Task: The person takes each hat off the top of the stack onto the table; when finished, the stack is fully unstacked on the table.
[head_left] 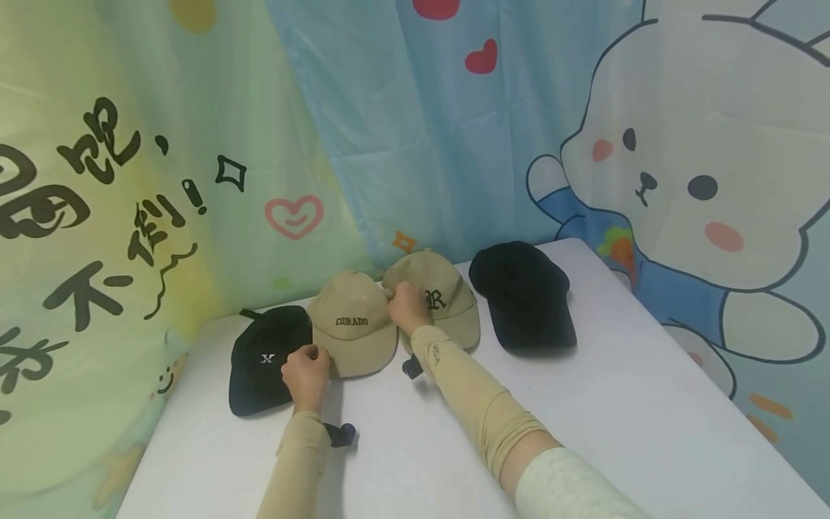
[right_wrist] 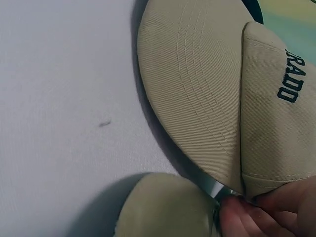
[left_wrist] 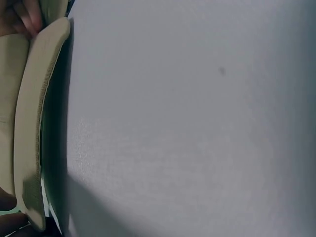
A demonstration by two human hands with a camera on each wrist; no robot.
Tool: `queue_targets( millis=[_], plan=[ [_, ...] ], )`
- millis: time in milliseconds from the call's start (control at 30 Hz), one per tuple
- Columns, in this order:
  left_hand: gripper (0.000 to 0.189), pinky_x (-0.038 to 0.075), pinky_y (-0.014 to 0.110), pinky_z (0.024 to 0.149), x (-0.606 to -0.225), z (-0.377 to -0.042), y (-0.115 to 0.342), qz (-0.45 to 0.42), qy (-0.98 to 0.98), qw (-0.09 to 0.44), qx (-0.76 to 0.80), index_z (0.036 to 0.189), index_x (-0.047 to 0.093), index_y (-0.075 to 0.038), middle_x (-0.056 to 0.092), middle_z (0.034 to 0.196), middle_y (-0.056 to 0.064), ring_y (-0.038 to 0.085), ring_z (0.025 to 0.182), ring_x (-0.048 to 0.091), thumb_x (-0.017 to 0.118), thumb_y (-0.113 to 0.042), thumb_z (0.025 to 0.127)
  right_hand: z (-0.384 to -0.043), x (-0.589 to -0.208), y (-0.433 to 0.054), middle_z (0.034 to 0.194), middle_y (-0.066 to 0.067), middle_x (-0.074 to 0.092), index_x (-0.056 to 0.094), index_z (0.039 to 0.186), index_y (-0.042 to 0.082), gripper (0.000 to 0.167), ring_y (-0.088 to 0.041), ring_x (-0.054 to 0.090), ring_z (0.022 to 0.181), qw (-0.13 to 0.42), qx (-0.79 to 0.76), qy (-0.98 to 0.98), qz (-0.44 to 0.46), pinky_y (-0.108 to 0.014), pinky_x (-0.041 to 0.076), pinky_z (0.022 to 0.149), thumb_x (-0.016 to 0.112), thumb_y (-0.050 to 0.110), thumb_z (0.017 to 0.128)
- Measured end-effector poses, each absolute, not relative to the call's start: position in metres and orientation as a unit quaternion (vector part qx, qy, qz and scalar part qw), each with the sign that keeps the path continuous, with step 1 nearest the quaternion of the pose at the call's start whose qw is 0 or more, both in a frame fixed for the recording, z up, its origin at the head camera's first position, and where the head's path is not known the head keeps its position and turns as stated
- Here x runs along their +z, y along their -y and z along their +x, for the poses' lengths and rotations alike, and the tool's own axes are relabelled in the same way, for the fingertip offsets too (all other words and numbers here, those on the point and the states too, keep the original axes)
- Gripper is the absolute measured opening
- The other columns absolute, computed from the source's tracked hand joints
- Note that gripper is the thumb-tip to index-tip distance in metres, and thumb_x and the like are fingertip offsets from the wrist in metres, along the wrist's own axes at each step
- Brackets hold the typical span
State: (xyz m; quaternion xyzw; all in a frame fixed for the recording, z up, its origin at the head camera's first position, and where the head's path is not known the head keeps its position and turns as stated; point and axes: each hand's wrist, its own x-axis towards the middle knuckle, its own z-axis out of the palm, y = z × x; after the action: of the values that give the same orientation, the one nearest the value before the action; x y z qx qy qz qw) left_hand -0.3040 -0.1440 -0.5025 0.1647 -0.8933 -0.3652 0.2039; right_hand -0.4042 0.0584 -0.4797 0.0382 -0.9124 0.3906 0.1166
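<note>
A beige baseball cap (head_left: pixel 353 328) with dark lettering lies on the white table between my two hands. At its left side, where brim meets crown, my left hand (head_left: pixel 308 371) holds the edge with curled fingers; the left wrist view shows only its fingertips (left_wrist: pixel 7 217) by the brim. On the opposite side my right hand (head_left: pixel 408 308) pinches the cap's edge, its fingers (right_wrist: pixel 242 217) bunched by the brim's corner in the right wrist view. A second beige cap (head_left: pixel 462 324) with a dark letter sits just behind the right hand, partly covered by it.
A black cap (head_left: pixel 262 378) with a small white mark lies left of the left hand. Another black cap (head_left: pixel 525 303) stands at the right end of the row. Behind the white table (head_left: pixel 402 447) hangs a printed curtain (head_left: pixel 389 130) with cartoon figures.
</note>
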Motion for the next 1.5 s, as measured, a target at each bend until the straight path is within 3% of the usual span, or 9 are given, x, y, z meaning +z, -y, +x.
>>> queue_targets(
  millis=[300, 633, 867, 1100, 1300, 1500],
  plan=[
    [0.025, 0.047, 0.058, 0.081, -0.504, -0.303, 0.144, 0.170, 0.898, 0.202, -0.352, 0.099, 0.074, 0.003, 0.070, 0.099, 0.024, 0.049, 0.093, 0.063, 0.060, -0.016, 0.087, -0.402, -0.482, -0.058, 0.046, 0.003, 0.028, 0.033, 0.051, 0.014, 0.046, -0.013, 0.027, 0.044, 0.103, 0.372, 0.922, 0.046, -0.027, 0.028, 0.044, 0.062, -0.004, 0.082],
    [0.023, 0.045, 0.057, 0.084, -0.513, -0.300, 0.148, 0.161, 0.905, 0.206, -0.336, 0.098, 0.074, 0.005, 0.070, 0.098, 0.025, 0.049, 0.094, 0.062, 0.065, -0.012, 0.084, -0.395, -0.481, -0.053, 0.063, -0.004, 0.057, 0.056, 0.061, 0.007, 0.028, -0.018, 0.054, 0.059, 0.072, 0.360, 0.929, 0.040, -0.031, 0.047, 0.056, 0.064, 0.001, 0.086],
    [0.025, 0.046, 0.058, 0.086, -0.515, -0.300, 0.153, 0.165, 0.902, 0.177, -0.359, 0.100, 0.072, 0.005, 0.069, 0.102, 0.024, 0.048, 0.100, 0.061, 0.065, -0.014, 0.085, -0.394, -0.482, -0.049, 0.069, -0.008, 0.062, 0.067, 0.074, 0.001, 0.012, -0.020, 0.059, 0.062, 0.081, 0.338, 0.937, 0.037, -0.034, 0.052, 0.060, 0.066, 0.000, 0.086],
    [0.027, 0.047, 0.056, 0.084, -0.508, -0.300, 0.156, 0.165, 0.894, 0.203, -0.365, 0.104, 0.071, 0.006, 0.070, 0.097, 0.024, 0.046, 0.096, 0.062, 0.062, -0.011, 0.085, -0.395, -0.482, -0.048, 0.067, -0.008, 0.063, 0.066, 0.073, 0.003, 0.016, -0.019, 0.059, 0.059, 0.092, 0.297, 0.950, 0.035, -0.034, 0.051, 0.054, 0.063, 0.003, 0.089],
    [0.023, 0.045, 0.055, 0.081, -0.497, -0.297, 0.160, 0.171, 0.890, 0.221, -0.359, 0.099, 0.071, 0.007, 0.068, 0.092, 0.023, 0.043, 0.090, 0.061, 0.061, -0.011, 0.089, -0.398, -0.473, -0.047, 0.058, -0.003, 0.055, 0.062, 0.067, 0.006, 0.029, -0.017, 0.052, 0.051, 0.136, 0.280, 0.950, 0.028, -0.031, 0.044, 0.045, 0.061, 0.016, 0.095],
    [0.025, 0.044, 0.057, 0.073, -0.497, -0.291, 0.171, 0.213, 0.886, 0.255, -0.323, 0.092, 0.070, 0.002, 0.069, 0.090, 0.021, 0.044, 0.087, 0.062, 0.056, -0.019, 0.092, -0.396, -0.456, -0.032, 0.059, 0.002, 0.058, 0.070, 0.081, 0.011, 0.023, -0.012, 0.049, 0.049, 0.222, 0.307, 0.923, 0.071, -0.028, 0.041, 0.047, 0.058, 0.023, 0.097]
  ],
)
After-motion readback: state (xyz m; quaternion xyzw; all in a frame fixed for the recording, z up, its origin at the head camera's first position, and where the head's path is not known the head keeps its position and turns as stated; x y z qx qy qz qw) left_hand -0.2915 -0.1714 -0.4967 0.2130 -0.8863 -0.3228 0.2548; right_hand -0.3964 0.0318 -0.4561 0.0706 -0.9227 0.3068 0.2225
